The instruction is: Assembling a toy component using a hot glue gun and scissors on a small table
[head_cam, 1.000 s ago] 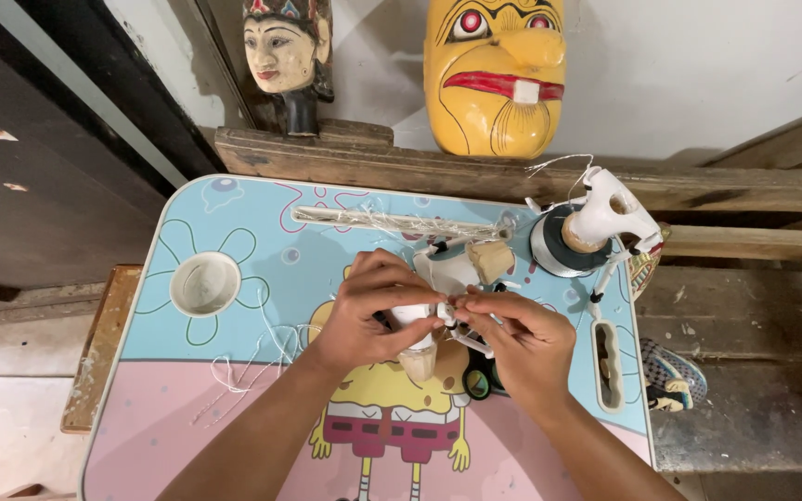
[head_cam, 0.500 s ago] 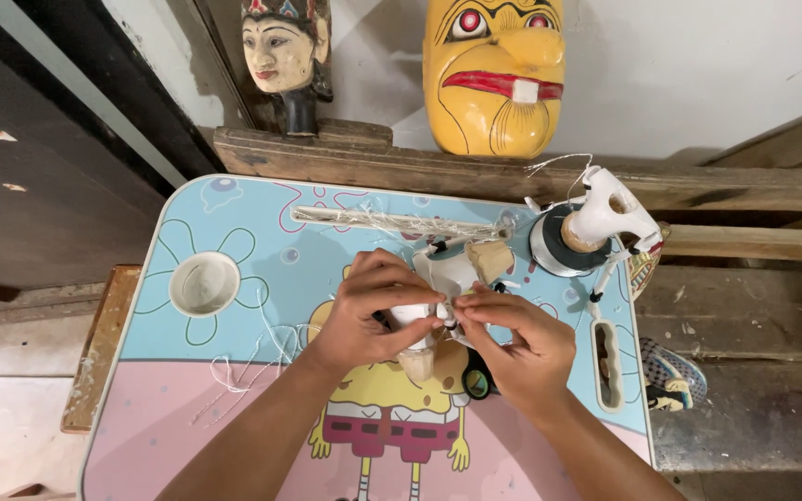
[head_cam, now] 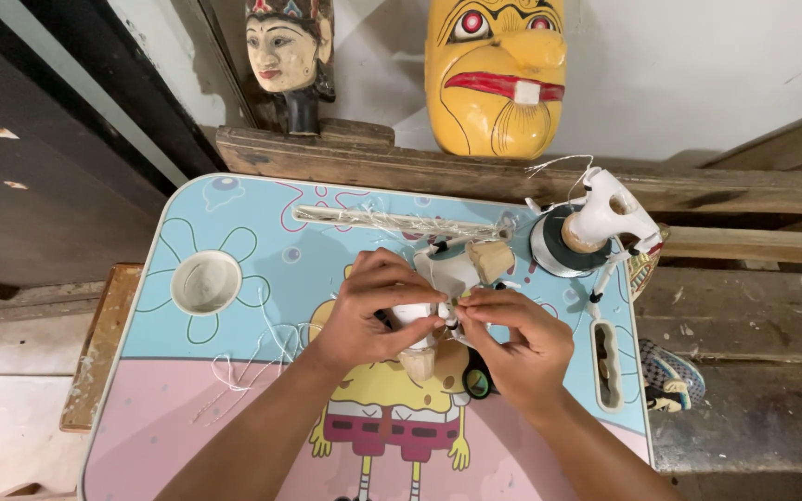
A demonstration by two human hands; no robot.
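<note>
Head view: the left hand [head_cam: 373, 311] grips a small white wooden puppet piece [head_cam: 417, 325] over the cartoon-printed desk [head_cam: 234, 213], while the right hand [head_cam: 517, 339] pinches at its joint, apparently tying thin thread. The next move likely calls for a steady, fine pull. A white puppet head [head_cam: 605, 215] rests nearby.

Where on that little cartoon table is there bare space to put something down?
The pink strip at the near left, below the loose thread, is bare, as is the blue patch between cup hole and left hand. It is crowded around both hands, the white figure and spool.
</note>
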